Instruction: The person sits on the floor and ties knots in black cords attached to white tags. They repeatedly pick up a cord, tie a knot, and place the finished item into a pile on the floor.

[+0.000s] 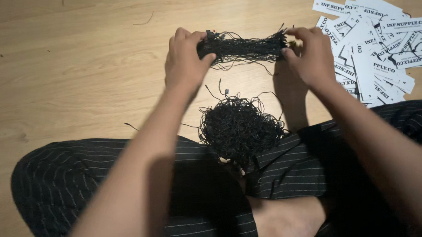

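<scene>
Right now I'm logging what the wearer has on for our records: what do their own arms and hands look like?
Both forearms are bare, with no sleeves in view. The left hand and right hand wear no gloves, and no rings, watch or bracelet show on either. Below the arms, the person wears dark trousers with thin pale pinstripes.

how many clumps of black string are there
2. One bundle of black string is stretched between the left hand and right hand. One tangled pile of black string lies on the floor by the lap.
</scene>
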